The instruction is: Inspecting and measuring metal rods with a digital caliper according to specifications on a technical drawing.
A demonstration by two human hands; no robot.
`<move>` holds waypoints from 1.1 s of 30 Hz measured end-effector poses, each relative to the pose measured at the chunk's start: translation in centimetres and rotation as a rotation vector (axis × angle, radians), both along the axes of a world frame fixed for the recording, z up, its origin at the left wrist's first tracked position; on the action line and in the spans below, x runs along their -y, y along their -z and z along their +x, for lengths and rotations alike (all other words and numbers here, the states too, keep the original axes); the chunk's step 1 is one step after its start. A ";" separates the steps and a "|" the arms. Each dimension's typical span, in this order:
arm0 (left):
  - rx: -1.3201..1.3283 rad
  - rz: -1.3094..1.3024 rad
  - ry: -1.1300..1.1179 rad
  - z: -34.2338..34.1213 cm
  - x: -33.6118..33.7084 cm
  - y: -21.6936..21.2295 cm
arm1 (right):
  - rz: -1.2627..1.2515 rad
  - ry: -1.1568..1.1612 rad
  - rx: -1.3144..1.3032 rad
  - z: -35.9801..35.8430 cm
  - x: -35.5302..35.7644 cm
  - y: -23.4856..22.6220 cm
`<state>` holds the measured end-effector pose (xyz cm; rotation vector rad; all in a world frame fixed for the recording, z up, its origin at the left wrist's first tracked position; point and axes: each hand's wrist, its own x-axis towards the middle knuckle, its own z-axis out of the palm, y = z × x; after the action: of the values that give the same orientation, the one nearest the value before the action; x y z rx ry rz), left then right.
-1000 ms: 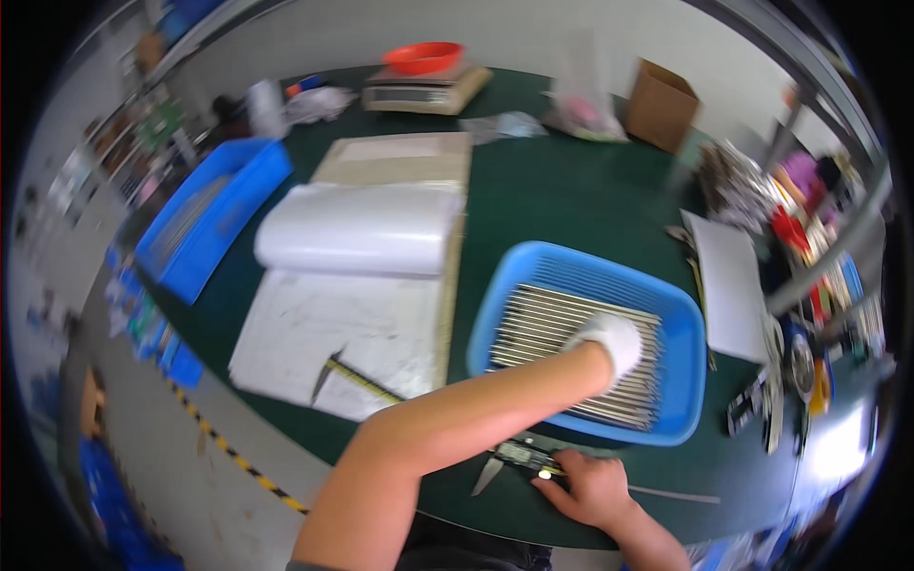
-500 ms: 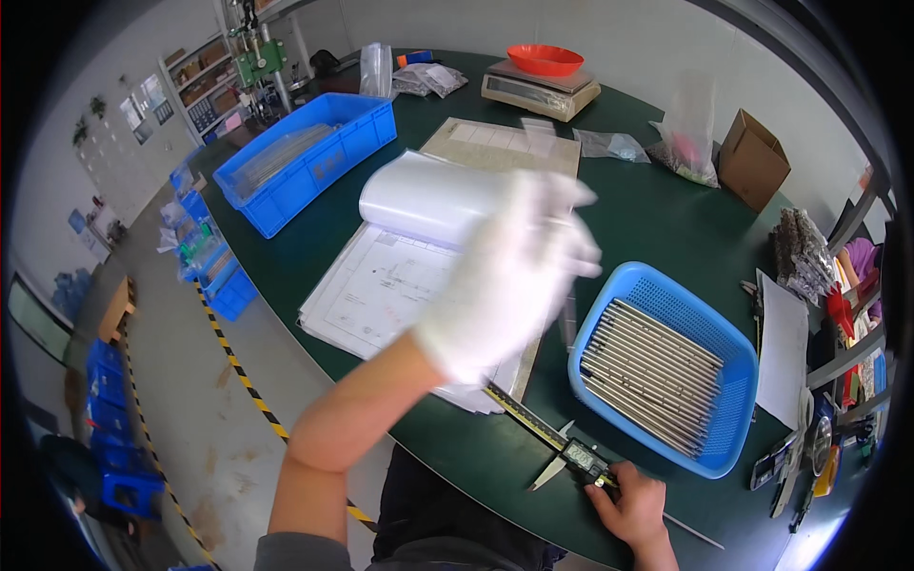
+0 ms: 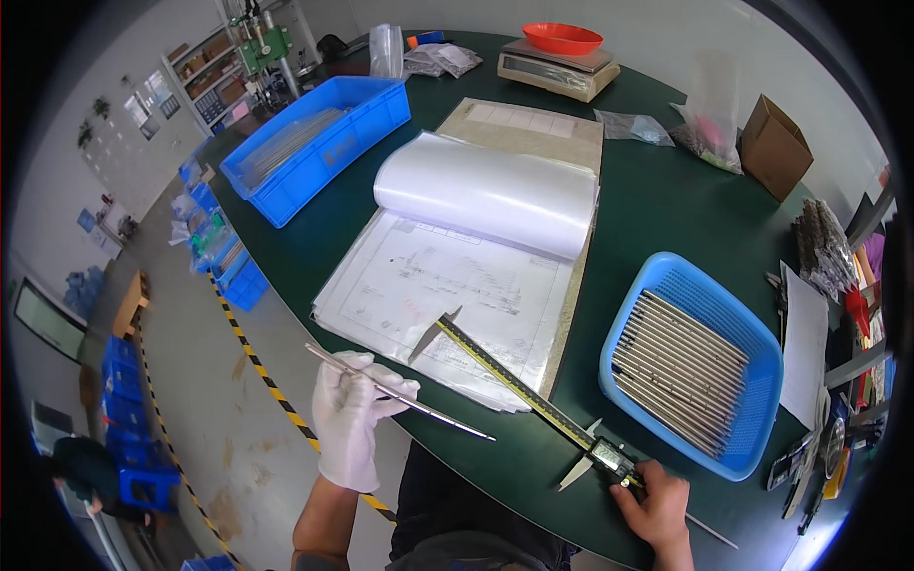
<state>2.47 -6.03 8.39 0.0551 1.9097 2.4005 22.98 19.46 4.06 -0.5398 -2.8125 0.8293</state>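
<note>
My left hand (image 3: 354,419), in a white glove, holds a thin metal rod (image 3: 400,392) over the near edge of the table, the rod slanting down to the right. My bare right hand (image 3: 655,498) grips the sliding head of a long digital caliper (image 3: 519,390) that lies on the dark green table (image 3: 657,200), its jaw end resting on a stack of printed drawings (image 3: 447,285). A blue basket (image 3: 695,362) holding several metal rods stands to the right of the caliper.
A rolled-back clear sheet (image 3: 486,190) covers the far half of the drawings. A blue bin (image 3: 319,143) stands at the far left, a scale with an orange dish (image 3: 562,57) at the back, a cardboard box (image 3: 773,145) at the far right. Yellow-black tape (image 3: 257,371) marks the floor.
My left hand has come back from the blue basket, swung across to the left and now holds a rod near the table's edge. My right hand stays on the caliper.
</note>
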 end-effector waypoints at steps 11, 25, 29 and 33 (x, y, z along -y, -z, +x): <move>0.061 0.144 -0.087 -1.0 1.2 2.2 | 0.023 0.012 0.035 0.0 0.1 -0.5; 0.306 0.312 0.127 0.5 -2.0 4.2 | -0.072 0.037 0.056 0.2 -0.3 -0.7; 0.346 0.325 0.201 0.7 -3.0 4.1 | -0.093 0.044 0.050 0.3 -0.1 -0.6; 0.373 0.304 0.222 0.6 -3.4 4.1 | -0.045 0.021 0.027 0.4 -0.1 -0.4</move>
<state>3.05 -2.61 4.32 -0.1462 1.3025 2.3270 23.42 19.54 4.43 -0.5901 -2.8136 0.8905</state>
